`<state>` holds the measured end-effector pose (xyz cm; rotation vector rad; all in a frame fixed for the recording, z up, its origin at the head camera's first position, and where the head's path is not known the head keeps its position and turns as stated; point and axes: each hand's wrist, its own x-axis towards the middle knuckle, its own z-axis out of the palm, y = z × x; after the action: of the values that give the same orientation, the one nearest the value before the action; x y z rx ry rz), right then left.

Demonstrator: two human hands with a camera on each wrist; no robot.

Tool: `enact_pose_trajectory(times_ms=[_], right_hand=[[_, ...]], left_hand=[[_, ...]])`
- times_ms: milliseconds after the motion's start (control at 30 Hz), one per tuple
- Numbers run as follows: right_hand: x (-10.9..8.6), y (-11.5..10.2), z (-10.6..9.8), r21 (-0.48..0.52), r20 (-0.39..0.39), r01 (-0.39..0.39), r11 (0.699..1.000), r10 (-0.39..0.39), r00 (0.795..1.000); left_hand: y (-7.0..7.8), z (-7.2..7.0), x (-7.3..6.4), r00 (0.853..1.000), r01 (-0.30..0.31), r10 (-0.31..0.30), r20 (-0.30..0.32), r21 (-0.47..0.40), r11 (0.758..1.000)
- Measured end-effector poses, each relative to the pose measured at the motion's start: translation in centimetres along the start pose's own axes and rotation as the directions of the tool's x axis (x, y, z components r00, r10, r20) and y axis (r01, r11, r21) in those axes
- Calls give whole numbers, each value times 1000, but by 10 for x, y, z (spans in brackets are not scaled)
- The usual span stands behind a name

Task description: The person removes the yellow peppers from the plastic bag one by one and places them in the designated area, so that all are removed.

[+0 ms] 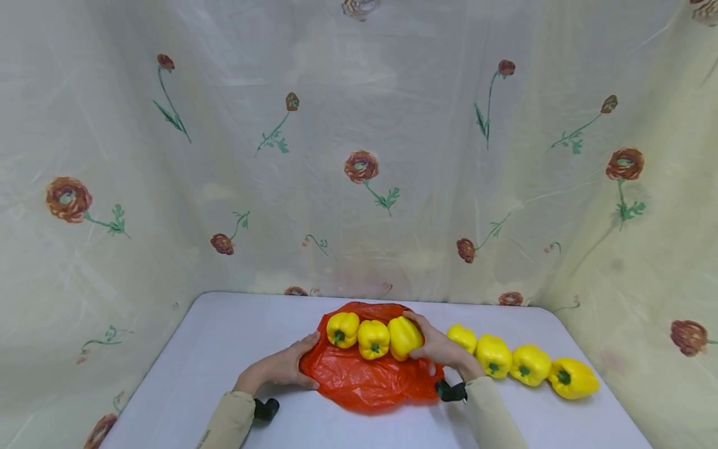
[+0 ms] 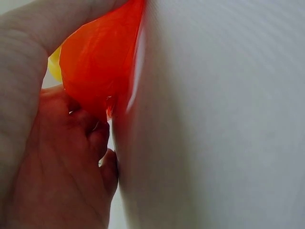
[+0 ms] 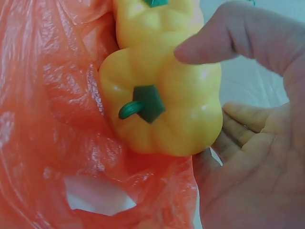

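A red plastic bag lies spread on the table, with three yellow bell peppers in a row on it: a left one, a middle one and a right one. My right hand holds the right pepper, its thumb on the near side and fingers round the far side. In the right wrist view that pepper shows its green stem. At the bag's left edge, my left hand grips the plastic between thumb and fingers. The left wrist view shows curled fingers against the bag.
To the right, several more yellow bell peppers form a slanting row on the white table, close to my right forearm. A flower-printed curtain hangs behind the table and along both sides.
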<state>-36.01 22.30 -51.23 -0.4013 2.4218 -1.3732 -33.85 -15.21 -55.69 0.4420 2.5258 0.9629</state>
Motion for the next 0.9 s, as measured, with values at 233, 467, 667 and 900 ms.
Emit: enact_pose_trajectory(times_ms=[233, 467, 667, 900], right_hand=[[-1, 1, 2, -3, -27, -13, 1000, 13, 1000], [-2, 2, 3, -27, -57, -53, 998, 51, 997], [-1, 4, 5, -65, -80, -90, 994, 84, 993], [1, 8, 6, -73, -90, -102, 992, 95, 991]], left_hand=[[-2, 1, 1, 1000, 0, 0, -2, 5, 1000], [-2, 0, 2, 1000, -1, 1, -1, 7, 1000], [-1, -1, 1, 1000, -4, 4, 0, 5, 1000], [1, -1, -1, 1000, -10, 10, 1, 2, 1000]])
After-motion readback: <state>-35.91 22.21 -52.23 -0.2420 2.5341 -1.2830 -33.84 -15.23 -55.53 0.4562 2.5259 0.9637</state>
